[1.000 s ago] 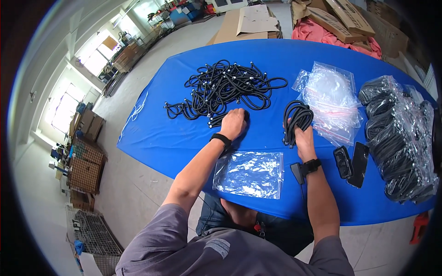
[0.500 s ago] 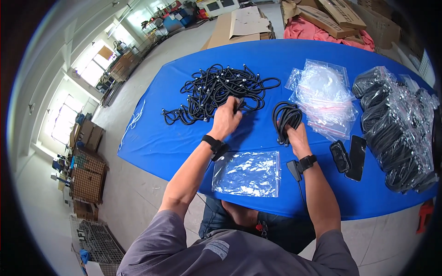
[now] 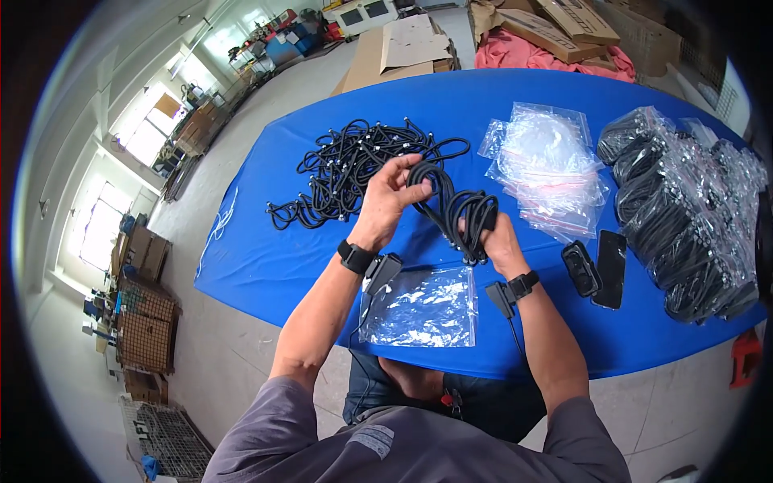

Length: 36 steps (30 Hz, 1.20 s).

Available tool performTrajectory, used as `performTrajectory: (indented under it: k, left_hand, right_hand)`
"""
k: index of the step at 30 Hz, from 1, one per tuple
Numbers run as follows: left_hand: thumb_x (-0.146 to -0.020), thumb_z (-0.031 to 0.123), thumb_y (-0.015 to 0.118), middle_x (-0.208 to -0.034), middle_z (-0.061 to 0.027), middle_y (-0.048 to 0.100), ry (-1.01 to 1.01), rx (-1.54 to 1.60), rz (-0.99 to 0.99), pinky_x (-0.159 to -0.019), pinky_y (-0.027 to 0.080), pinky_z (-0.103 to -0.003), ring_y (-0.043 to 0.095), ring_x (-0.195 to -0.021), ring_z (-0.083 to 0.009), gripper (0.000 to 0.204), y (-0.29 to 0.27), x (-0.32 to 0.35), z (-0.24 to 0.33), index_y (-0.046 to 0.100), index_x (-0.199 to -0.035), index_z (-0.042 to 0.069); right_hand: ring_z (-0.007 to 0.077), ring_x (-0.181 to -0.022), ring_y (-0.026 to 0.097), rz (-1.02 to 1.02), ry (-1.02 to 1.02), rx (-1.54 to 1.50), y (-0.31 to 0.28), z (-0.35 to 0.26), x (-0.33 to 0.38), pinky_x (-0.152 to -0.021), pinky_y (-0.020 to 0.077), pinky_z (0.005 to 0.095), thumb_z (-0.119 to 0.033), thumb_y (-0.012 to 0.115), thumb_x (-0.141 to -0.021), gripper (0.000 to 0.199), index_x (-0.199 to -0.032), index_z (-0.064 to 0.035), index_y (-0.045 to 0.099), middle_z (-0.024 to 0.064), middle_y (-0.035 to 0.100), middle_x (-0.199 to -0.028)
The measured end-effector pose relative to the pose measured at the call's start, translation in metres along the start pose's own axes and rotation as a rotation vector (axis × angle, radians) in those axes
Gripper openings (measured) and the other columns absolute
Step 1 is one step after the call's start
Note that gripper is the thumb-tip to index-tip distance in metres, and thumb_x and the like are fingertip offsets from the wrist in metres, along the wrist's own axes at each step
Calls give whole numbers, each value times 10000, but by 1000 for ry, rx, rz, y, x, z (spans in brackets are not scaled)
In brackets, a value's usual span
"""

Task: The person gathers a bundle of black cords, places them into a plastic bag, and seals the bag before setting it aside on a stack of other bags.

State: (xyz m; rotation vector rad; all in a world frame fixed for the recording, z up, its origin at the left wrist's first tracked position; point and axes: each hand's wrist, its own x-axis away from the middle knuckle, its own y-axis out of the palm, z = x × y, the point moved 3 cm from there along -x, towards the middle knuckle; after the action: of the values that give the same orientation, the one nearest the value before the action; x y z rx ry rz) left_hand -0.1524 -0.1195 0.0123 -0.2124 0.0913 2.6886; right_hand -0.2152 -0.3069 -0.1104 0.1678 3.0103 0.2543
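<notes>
Looped black cords (image 3: pixel 469 208) hang between my two hands above the blue table. My left hand (image 3: pixel 385 200) is closed on the upper left end of the loops, its thumb pressed over them. The right end is gripped by my right hand (image 3: pixel 501 241), with its fingers partly hidden behind the coils. Behind my left hand lies a tangled pile of black cords (image 3: pixel 342 165) with small shiny metal ends. A flat clear zip bag (image 3: pixel 427 310) rests near the table's front edge, below both hands.
Clear zip bags (image 3: pixel 547 153) lie stacked right of centre. Many bagged black cords (image 3: pixel 668 201) are heaped at the far right. A phone (image 3: pixel 610 270) and a black case (image 3: pixel 580 270) lie beside my right wrist. White string (image 3: pixel 219 219) lies by the table's left edge.
My left hand has lifted from the pile and moved toward the right hand, now with cord loops in it. The right hand has shifted slightly left with its coil.
</notes>
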Motion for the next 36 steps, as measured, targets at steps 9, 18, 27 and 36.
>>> performTrajectory:
  k: [9, 18, 27, 36]
  left_hand:
    - [-942, 17, 695, -1153, -78, 691, -37, 53, -57, -941, 546, -295, 676, -1018, -142, 537, 31, 15, -36, 480, -1433, -10]
    - [-979, 38, 651, -1138, -93, 694, -34, 351, -17, -915, 545, -277, 685, -1018, -154, 525, 49, 21, -42, 460, -1467, -2]
    - [-1012, 75, 615, -1101, -78, 673, -125, 644, -278, -824, 535, -260, 643, -864, -109, 499, 73, 18, -55, 453, -1478, -4]
    - [-946, 150, 700, -1367, -190, 574, 147, 14, -45, -1015, 495, -348, 606, -1206, -275, 794, 84, 42, -59, 245, -1570, -30]
  right_hand:
    - [57, -827, 574, -16, -80, -26, -5, 13, -6, -714, 510, 239, -53, 574, -988, 132, -1069, 13, 656, -11, 668, -901]
    - [79, -777, 652, 14, -7, -305, -4, 11, -9, -665, 542, 220, -164, 620, -987, 191, -1125, -35, 644, -3, 684, -920]
    - [160, -788, 718, -199, -6, -697, -31, 49, -14, -659, 594, 234, -300, 526, -1061, 270, -1137, -61, 627, 32, 713, -918]
    - [144, -951, 666, -9, -299, -330, -15, 27, -12, -815, 554, 282, -149, 641, -980, 201, -1131, -16, 631, 54, 681, -1045]
